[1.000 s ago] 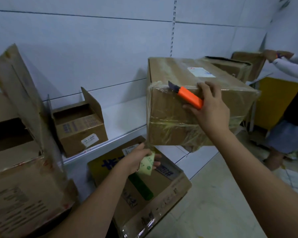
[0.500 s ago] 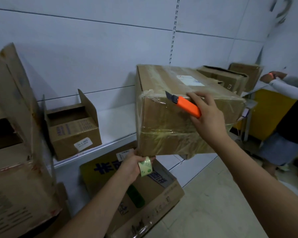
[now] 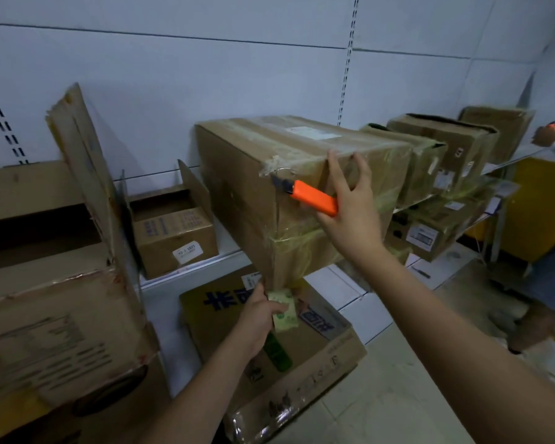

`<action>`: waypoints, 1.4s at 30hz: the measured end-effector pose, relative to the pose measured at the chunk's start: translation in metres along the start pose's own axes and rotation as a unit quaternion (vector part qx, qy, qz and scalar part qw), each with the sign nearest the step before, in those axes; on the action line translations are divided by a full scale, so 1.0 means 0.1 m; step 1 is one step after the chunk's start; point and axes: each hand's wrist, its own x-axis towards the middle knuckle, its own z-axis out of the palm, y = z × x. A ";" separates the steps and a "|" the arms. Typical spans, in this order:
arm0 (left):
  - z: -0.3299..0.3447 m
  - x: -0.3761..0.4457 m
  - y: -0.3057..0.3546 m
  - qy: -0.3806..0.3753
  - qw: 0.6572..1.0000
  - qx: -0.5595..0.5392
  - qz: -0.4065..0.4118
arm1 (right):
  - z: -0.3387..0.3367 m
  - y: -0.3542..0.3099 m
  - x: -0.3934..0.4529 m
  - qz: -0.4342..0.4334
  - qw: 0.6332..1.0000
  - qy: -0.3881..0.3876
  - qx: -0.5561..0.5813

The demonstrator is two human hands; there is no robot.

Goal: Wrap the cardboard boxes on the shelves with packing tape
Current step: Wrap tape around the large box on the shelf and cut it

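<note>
Brown cardboard is everywhere here: I count 1 big taped box (image 3: 269, 174) sitting on the white shelf (image 3: 228, 251) with its near corner jutting past the shelf edge, 1 small open box (image 3: 173, 238) to its left, 1 large torn box (image 3: 45, 299) at the far left with a flap standing up, 1 flat box with blue print (image 3: 302, 357) on the lower level, and 3 more boxes (image 3: 442, 149) lined up further right on the same shelf.

There are 2 hands at work. The right hand (image 3: 350, 213) reaches up to the big box's front face, fingers spread and pressed against the upper edge, while an orange cutter (image 3: 311, 197) is tucked under the palm, its dark blade end pointing left at the box's near corner. The left hand (image 3: 257, 315) is lower, just under the box's bottom corner, wrapped round a pale roll of tape (image 3: 284, 310) with a green handle (image 3: 277, 354) sticking down below the fist.

The big box is glossy and crinkled where clear tape bands cross it, with a wrinkled patch at the top corner and a white label on its lid. The shelf backing is smooth white panel with 1 slotted upright (image 3: 346, 65) plainly in sight.

At the far right, another person's hand (image 3: 551, 133) rests by the last box.
</note>
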 end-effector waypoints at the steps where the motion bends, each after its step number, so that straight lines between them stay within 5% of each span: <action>1: 0.00 0.02 0.00 -0.004 1.000 0.005 0.002 | 0.07 -0.10 -0.04 0.008 1.000 0.014 0.002; 12: -0.15 0.18 0.07 -0.085 0.988 0.122 0.050 | 0.36 -0.33 -0.03 0.039 0.997 0.060 0.005; 19: -0.19 0.35 -0.22 -0.057 0.983 0.171 0.025 | 0.35 -0.30 0.04 0.061 0.997 0.041 -0.009; 25: -0.18 0.23 -0.28 -0.039 0.992 0.116 0.024 | 0.10 -0.36 0.01 0.066 0.998 -0.024 0.006; 29: -0.21 0.12 -0.36 -0.041 0.995 0.080 0.038 | -0.14 -0.32 -0.56 -0.015 0.999 0.007 -0.047; 33: -0.21 0.06 -0.38 -0.018 0.991 0.122 0.056 | 0.00 -0.23 -1.34 0.058 0.962 -0.201 -0.176; 36: -0.20 0.05 -0.41 0.010 0.989 0.140 0.055 | 0.27 -0.12 -1.55 0.097 0.931 -0.323 -0.143; 42: -0.17 -0.01 -0.38 0.064 0.988 0.130 0.046 | 0.35 -0.12 -1.49 0.028 0.927 -0.345 -0.148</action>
